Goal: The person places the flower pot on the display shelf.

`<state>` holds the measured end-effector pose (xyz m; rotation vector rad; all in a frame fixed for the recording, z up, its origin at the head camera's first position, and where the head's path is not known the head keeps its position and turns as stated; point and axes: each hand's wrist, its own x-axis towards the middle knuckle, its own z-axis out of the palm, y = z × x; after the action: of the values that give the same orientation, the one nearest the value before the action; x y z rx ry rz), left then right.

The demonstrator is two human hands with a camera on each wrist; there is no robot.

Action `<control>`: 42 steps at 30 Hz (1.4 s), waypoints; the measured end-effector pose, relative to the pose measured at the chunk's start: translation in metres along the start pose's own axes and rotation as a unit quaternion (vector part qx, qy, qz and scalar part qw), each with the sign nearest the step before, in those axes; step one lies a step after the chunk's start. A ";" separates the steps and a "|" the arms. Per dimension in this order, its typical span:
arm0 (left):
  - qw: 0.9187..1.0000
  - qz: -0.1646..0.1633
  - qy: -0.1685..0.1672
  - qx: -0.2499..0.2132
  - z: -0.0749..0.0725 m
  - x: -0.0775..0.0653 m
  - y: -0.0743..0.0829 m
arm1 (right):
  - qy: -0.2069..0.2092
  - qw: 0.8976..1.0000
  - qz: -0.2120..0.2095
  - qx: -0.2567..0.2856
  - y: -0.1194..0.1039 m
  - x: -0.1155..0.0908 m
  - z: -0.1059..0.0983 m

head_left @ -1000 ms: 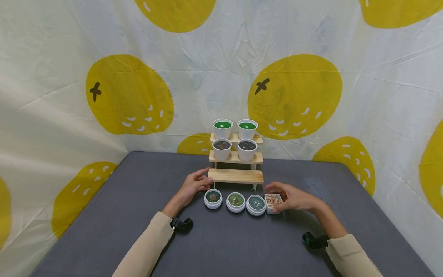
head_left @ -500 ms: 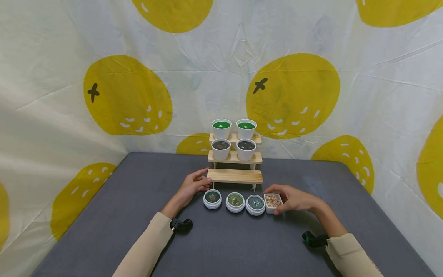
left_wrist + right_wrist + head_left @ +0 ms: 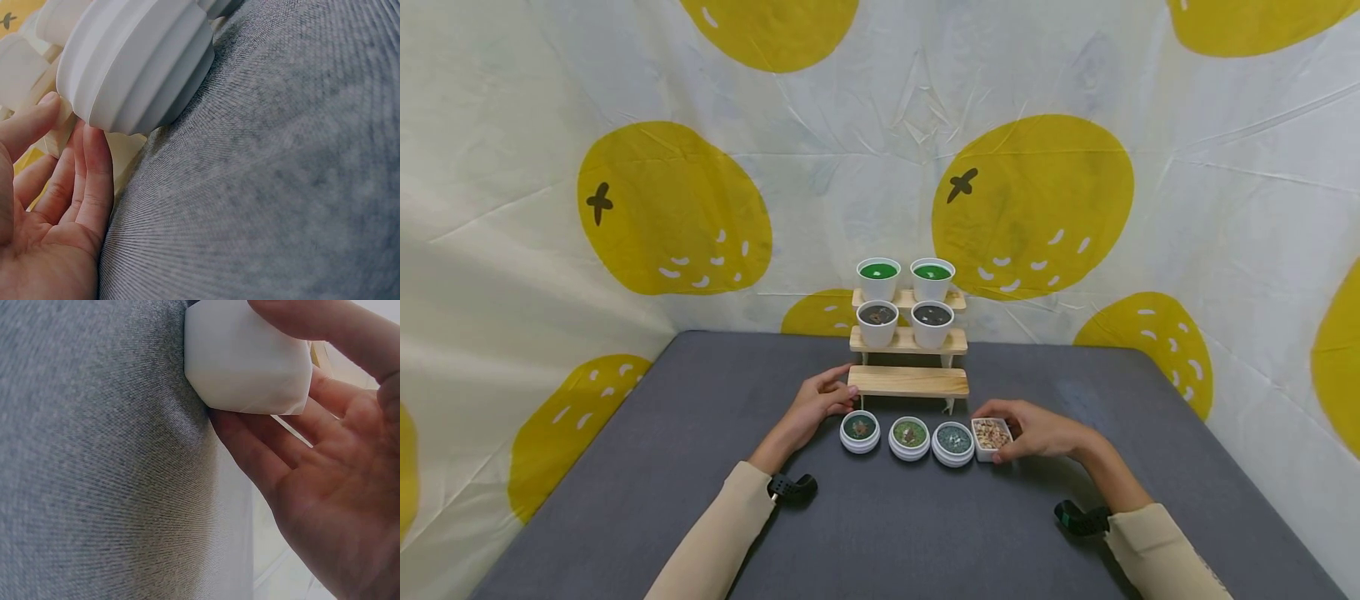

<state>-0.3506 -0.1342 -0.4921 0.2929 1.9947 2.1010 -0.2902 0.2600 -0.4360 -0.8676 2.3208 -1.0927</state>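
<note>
Wooden step (image 3: 910, 382): fingers (image 3: 95, 169) of your left hand (image 3: 808, 410) pinch its left edge; those of your right hand (image 3: 1039, 429) pinch the square pot (image 3: 986, 456), grey bench (image 3: 917, 533) stretching wide toward you.

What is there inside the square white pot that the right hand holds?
Inside the square white pot, small pale and brown bits show at the top. What lies beneath them is covered, and the right hand hides part of the pot's right side.

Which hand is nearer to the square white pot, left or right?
Right. The right hand has its thumb and fingers around the square white pot; the left hand is farther away, at the left end of the lowest wooden shelf.
</note>
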 end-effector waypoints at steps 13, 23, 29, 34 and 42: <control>1.000 0.005 0.000 0.002 0.001 -0.001 0.000 | 0.008 1.000 0.003 0.005 0.000 -0.002 -0.002; 1.000 0.007 -0.004 0.008 0.001 -0.002 0.001 | 0.032 0.999 0.031 0.001 -0.008 -0.004 -0.005; 1.000 0.002 -0.012 0.010 -0.001 -0.001 0.001 | 0.049 0.998 0.036 0.000 -0.013 -0.004 -0.006; 1.000 0.001 -0.022 0.010 -0.001 0.001 0.000 | 0.060 0.998 0.027 0.002 -0.017 -0.005 -0.008; 1.000 0.004 -0.007 0.011 0.000 -0.001 0.000 | 0.076 0.997 0.018 -0.019 -0.032 -0.006 -0.007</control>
<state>-0.3501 -0.1348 -0.4922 0.3193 2.0141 2.0777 -0.2790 0.2516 -0.4054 -0.7776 2.4789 -1.1382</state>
